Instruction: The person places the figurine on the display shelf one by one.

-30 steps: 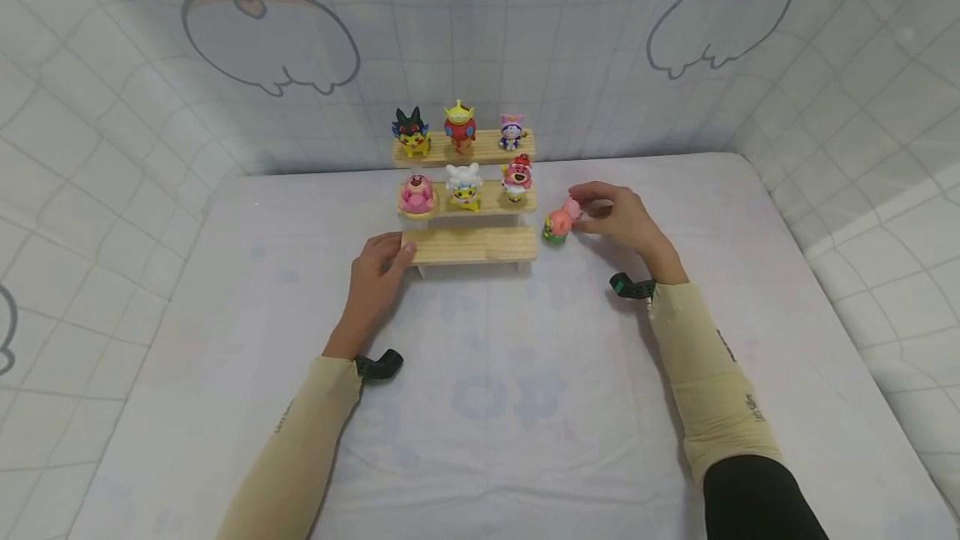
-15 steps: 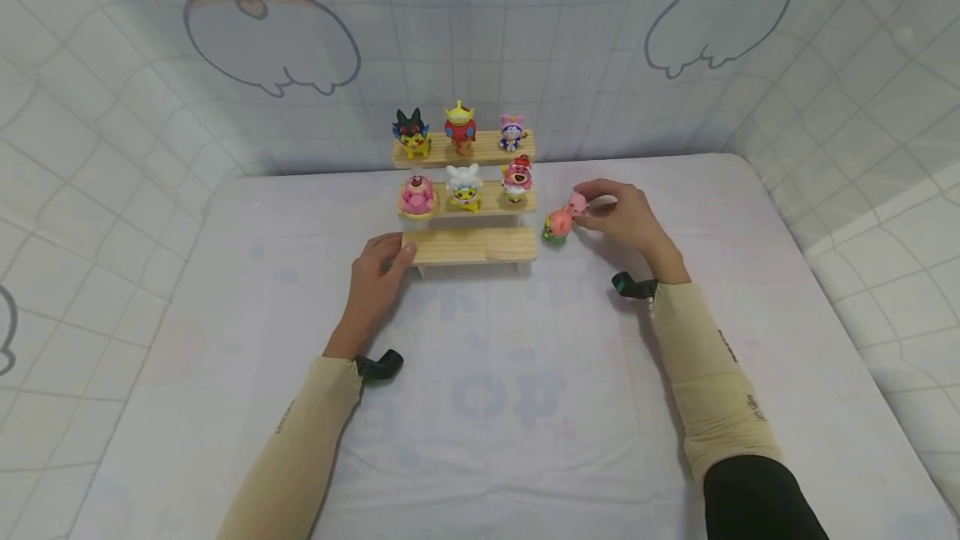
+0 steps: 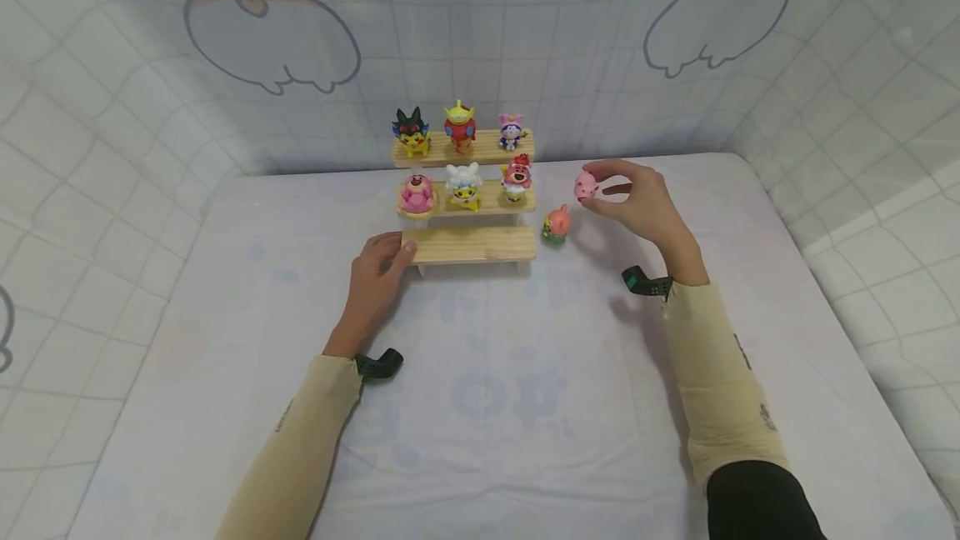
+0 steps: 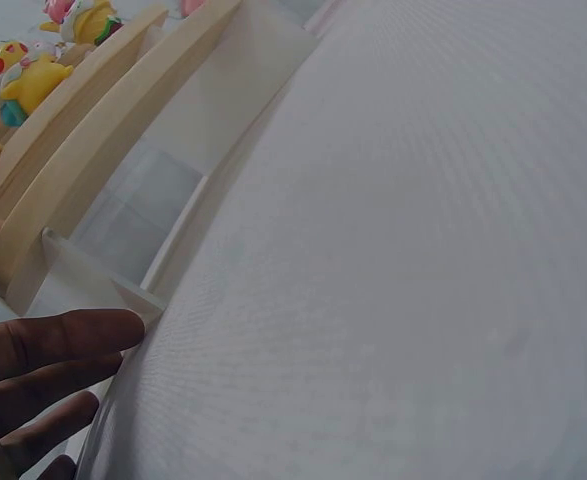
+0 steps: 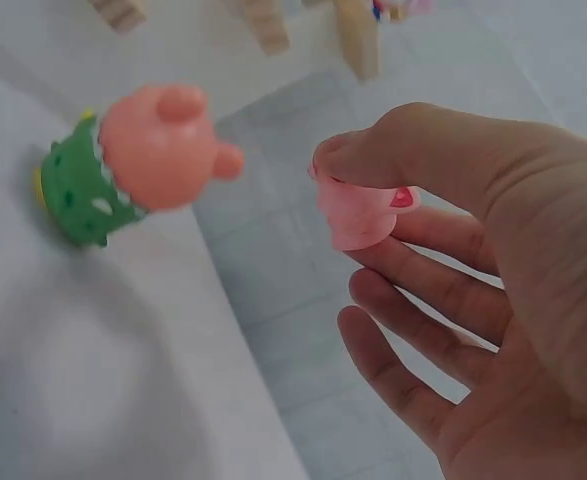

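Observation:
In the head view my right hand [image 3: 637,198] pinches a small pink pig-like figurine [image 3: 585,187] above the table. The right wrist view shows the thumb on one side of this figurine [image 5: 355,215] and fingers on the other, the lower fingers loosely spread. Below and to its left stands a peach-coloured figurine in green [image 3: 557,225], apart from the hand. My left hand [image 3: 375,277] holds the left end of the lowest step of a wooden display stand [image 3: 472,246], thumb at the board's edge. In the left wrist view its fingers [image 4: 63,340] reach toward the stand's side support.
The middle step carries a pink bear figurine [image 3: 417,195], a white-hatted yellow figurine [image 3: 465,187] and a red-hatted pink figurine [image 3: 517,178]. More figurines stand on the top step [image 3: 489,148]. A white cloth covers the table [image 3: 480,440]; patterned curtains [image 3: 495,40] surround it.
My right hand has lifted the pink figurine away from the peach-coloured one, up and to the right. My left hand stays at the stand.

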`<state>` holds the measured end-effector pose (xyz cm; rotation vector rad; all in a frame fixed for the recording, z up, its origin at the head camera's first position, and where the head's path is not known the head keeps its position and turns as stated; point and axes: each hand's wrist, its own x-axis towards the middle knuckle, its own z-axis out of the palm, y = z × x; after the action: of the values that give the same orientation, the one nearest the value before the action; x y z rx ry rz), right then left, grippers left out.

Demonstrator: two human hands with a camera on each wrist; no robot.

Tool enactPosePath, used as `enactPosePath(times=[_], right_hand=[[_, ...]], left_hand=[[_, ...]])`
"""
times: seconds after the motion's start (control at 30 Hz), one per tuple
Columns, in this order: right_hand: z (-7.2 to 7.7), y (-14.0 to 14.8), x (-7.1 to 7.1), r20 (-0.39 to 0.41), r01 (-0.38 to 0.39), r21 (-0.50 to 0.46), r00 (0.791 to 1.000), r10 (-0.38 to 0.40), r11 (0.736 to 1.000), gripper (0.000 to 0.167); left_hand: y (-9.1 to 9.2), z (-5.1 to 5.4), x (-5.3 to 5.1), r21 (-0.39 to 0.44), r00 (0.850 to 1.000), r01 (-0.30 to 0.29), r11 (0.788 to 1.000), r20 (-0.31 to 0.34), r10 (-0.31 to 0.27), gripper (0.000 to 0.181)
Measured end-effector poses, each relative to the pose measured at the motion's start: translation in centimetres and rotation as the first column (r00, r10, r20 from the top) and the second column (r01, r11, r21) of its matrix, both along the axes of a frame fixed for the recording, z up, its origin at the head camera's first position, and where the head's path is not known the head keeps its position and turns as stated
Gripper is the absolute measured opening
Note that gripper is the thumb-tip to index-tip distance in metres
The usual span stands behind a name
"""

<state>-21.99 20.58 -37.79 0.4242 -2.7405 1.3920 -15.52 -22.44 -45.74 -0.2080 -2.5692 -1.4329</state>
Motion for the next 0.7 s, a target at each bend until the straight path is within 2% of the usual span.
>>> enactPosePath(times=[0.17,0.4,0.7], right_hand=[[1.0,-1.0,1.4,-0.035,-0.023,0.055,0.999,0.025,0.998,0.047],[1.7,-2.4,3.3,-0.055,-0.114,0.067,0.991,0.118,0.991,0.049],[2.3,-4.1,4.3,-0.073,-0.166,0.078,0.982,0.172,0.983,0.047]], left_hand=[[0.1,-0.1,-0.2,-0.021,1.000,0.003,1.000,0.004,-0.003,0.041],[-0.1,0.0,-0.2,-0.025,1.000,-0.001,1.000,0.006,0.001,0.042],[-0.2,0.1,0.0,-0.021,1.000,0.005,1.000,0.017,-0.004,0.042]])
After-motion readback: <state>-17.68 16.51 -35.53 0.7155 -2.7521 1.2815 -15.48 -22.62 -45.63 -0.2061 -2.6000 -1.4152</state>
